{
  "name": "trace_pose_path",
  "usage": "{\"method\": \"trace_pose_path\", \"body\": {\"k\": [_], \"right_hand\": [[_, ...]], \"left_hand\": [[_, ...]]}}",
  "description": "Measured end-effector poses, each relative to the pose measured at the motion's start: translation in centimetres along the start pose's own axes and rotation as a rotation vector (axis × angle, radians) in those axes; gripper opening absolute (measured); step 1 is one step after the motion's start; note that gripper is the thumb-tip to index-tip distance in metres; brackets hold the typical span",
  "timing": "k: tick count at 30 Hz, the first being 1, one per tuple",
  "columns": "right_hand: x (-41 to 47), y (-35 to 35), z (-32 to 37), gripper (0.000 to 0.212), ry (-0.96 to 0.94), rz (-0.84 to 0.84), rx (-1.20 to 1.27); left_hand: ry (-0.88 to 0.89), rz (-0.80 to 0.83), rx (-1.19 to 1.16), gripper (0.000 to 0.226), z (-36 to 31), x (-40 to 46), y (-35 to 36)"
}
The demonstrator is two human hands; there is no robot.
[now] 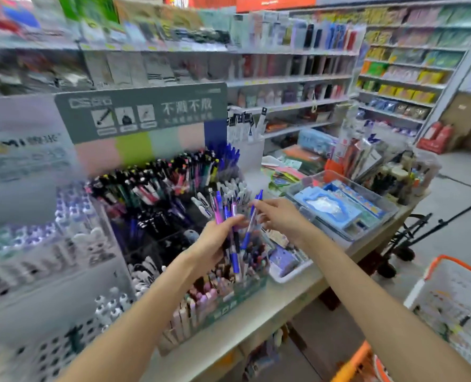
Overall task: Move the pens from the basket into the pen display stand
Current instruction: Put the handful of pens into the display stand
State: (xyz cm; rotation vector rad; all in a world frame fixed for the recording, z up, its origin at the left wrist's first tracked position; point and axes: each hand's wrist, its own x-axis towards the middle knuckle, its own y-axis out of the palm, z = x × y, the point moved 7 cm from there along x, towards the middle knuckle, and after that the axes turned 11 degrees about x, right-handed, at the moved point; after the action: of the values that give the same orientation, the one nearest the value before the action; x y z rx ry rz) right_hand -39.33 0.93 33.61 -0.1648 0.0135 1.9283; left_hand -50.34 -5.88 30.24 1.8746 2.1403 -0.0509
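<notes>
Over counter, left to right: pen stand [173, 205] with crowded slots; left hand [217, 238] wraps bundle of pens [227, 213] above stand; right hand [281, 219] pinches single blue pen [252, 219], pulling it from bundle. Basket [454, 296] far right. Advice: keep bundle steady, pick matching blue slot, drop pen tip down.

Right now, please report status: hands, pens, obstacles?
Left hand grips pen bunch. Right hand pinches one blue pen above the pen display stand. Basket at right. Nothing in the way.
</notes>
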Motion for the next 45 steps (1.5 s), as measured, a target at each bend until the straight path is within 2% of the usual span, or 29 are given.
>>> {"method": "trace_pose_path", "body": {"k": [3,6,9,13,17,19,21,25,29,31,34,35,38,40,45], "right_hand": [[1.4,-0.9,2.7,0.020,-0.154,-0.193,0.157],[2.6,-2.8,6.4,0.017,-0.420,-0.469,0.131],[4.6,-1.8,9.2,0.011,-0.579,-0.523,0.000],[9.6,1.1,9.8,0.016,-0.581,-0.355,-0.178],[13.5,4.3,8.3,0.014,-0.446,-0.007,-0.441],[14.3,4.4,7.8,0.007,-0.411,0.002,-0.488],[14.3,3.9,7.7,0.024,-0.442,-0.062,-0.488],[14.0,3.9,7.7,0.024,-0.549,-0.127,-0.664],[15.4,3.9,7.5,0.025,-0.434,0.051,-0.684],[15.2,3.4,7.3,0.028,-0.412,0.102,-0.632],[13.1,1.6,7.7,0.016,-0.467,-0.031,-0.309],[12.3,1.6,7.4,0.015,-0.430,-0.002,-0.207],[9.9,4.0,5.3,0.026,-0.158,0.335,-0.182],[8.5,4.9,4.3,0.021,-0.081,0.482,-0.187],[8.3,3.9,3.4,0.031,-0.006,0.536,-0.090]], "left_hand": [[0.047,-0.104,0.050,0.022,-1.4,0.6,-2.9],[0.098,-0.194,0.022,0.012,-3.1,1.4,-5.2],[0.126,-0.242,-0.020,0.016,-4.7,2.1,-6.4],[0.153,-0.294,-0.047,0.019,-5.7,3.3,-7.6],[0.173,-0.323,-0.084,0.014,-6.1,4.7,-7.5],[0.186,-0.329,-0.086,0.015,-6.0,5.1,-7.1],[0.194,-0.317,-0.090,0.014,-5.7,5.2,-6.6],[0.170,-0.262,-0.075,0.012,-5.0,5.1,-6.2],[0.131,-0.217,-0.016,0.014,-4.6,5.2,-6.1],[0.125,-0.192,0.022,0.015,-4.5,5.2,-5.7],[0.122,-0.152,0.047,0.016,-4.6,5.4,-5.1],[0.118,-0.135,0.054,0.016,-4.7,5.5,-4.9],[0.123,-0.084,0.109,0.014,-4.8,5.6,-4.3],[0.124,-0.047,0.136,0.014,-4.7,5.7,-3.8],[0.062,0.058,0.165,0.019,-4.5,5.6,-3.1]]}}
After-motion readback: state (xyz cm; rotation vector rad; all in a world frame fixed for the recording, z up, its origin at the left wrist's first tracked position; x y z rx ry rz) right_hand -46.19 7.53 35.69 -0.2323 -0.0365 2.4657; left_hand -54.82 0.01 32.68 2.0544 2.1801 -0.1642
